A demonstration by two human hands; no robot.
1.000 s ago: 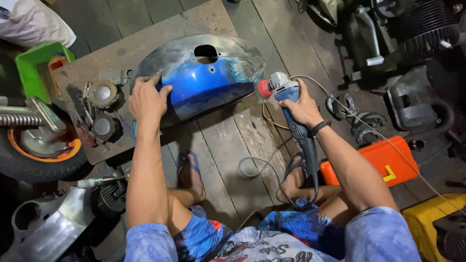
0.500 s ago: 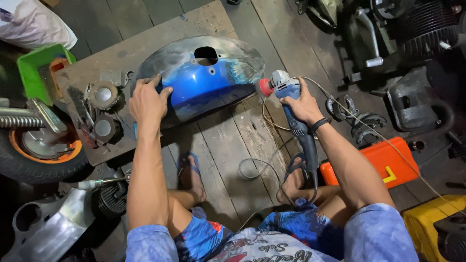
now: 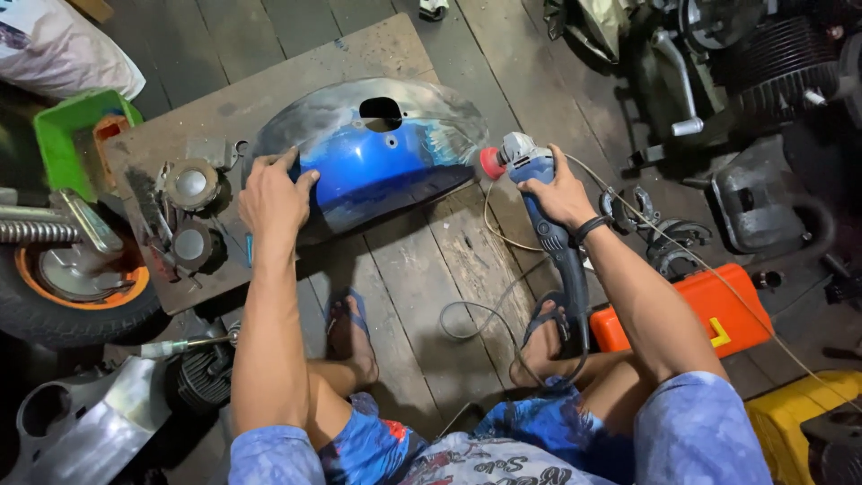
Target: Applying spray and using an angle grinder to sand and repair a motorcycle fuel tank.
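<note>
Hardly anything had shifted since a second earlier: the grinder's red disc had stayed at the fender's right edge and both hands had kept their places. Fingers of the left hand (image 3: 272, 193) were spread flat, pressing down on the left end of the blue scooter fender (image 3: 382, 162) without gripping it, while the right hand (image 3: 558, 190) was wrapped tight around the body of the blue angle grinder (image 3: 539, 193), its red disc (image 3: 491, 163) touching or just beside the fender's right edge. The fender lay arched side up across the near right part of a worn wooden board (image 3: 269, 90) on the plank floor. Its upper half already showed bare grey metal around the dark hole, whereas the lower band was still bright blue paint, so the stripping looked about half done. Round metal parts (image 3: 190, 182) sat at the board's left edge beside the left hand. Beyond that lay a green tray (image 3: 63, 135), an orange-rimmed wheel (image 3: 63, 287), and, by the right forearm, an orange tool case (image 3: 691, 314).
</note>
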